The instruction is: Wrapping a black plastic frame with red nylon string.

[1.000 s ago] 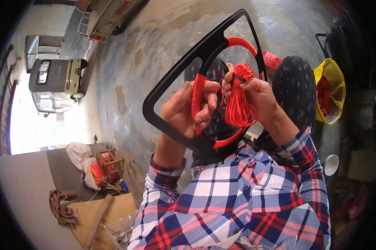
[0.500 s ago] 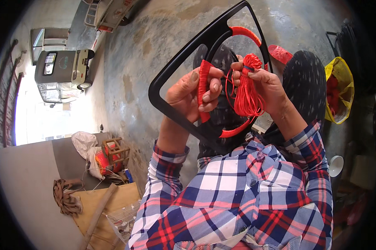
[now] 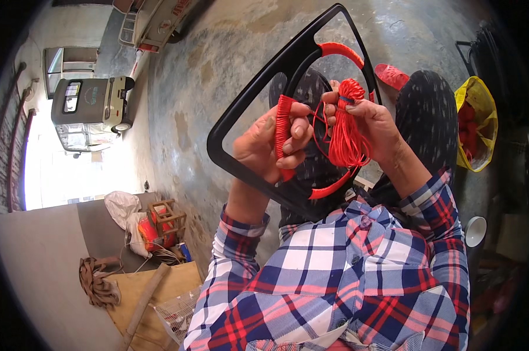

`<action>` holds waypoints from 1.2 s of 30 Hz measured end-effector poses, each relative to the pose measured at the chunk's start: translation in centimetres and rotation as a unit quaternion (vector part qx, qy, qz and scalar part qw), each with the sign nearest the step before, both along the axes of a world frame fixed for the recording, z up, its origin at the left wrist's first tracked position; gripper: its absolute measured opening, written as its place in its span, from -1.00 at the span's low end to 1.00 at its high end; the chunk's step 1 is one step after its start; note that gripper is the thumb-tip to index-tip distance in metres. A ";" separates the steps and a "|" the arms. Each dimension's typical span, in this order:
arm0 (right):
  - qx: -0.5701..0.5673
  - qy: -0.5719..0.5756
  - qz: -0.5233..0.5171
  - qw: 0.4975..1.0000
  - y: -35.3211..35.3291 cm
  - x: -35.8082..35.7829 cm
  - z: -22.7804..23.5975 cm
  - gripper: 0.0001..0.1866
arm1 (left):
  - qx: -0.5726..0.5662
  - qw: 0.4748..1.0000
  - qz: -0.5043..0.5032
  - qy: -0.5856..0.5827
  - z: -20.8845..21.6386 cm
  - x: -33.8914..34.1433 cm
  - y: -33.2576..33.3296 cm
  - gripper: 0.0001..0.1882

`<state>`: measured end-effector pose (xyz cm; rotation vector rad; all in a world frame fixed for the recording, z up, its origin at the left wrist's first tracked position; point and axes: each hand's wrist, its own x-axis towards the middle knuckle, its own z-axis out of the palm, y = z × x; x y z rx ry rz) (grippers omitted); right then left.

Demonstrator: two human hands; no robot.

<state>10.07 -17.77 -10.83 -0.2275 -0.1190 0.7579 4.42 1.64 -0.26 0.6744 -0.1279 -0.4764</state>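
Note:
A black frame [image 3: 236, 159] with a rounded outer edge and an inner ring rests over my lap. Red cord is wound tightly round parts of the ring, with one wrapped stretch [image 3: 341, 50] near the top and another close to my shirt. My left hand [image 3: 270, 140] closes round the wrapped left side of the ring, thumb and fingers pressing the windings. A bundle of red cord [image 3: 347, 137], tied near its top with a dark band, hangs from my right hand [image 3: 372, 120], pinched between thumb and fingers. A thin strand runs from the bundle toward my left fingers.
A yellow bag [image 3: 488, 126] holding red material stands at the right, near a white bowl [image 3: 475, 231]. Beyond my knee lies a red slipper [image 3: 391, 76]. At lower left are a wooden board [image 3: 137, 288], a wire basket [image 3: 179, 313] and a small wooden stool [image 3: 169, 217]. A three-wheeled vehicle [image 3: 88, 105] stands far left.
The frame and my left hand have shifted slightly left. Both hands keep their holds, and the cord bundle stays nearly in place.

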 end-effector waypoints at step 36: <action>-0.009 0.016 0.005 1.000 0.0 0.1 0.3 -0.66 | 0.064 0.996 0.044 0.044 1.4 -0.8 -0.9 -0.51</action>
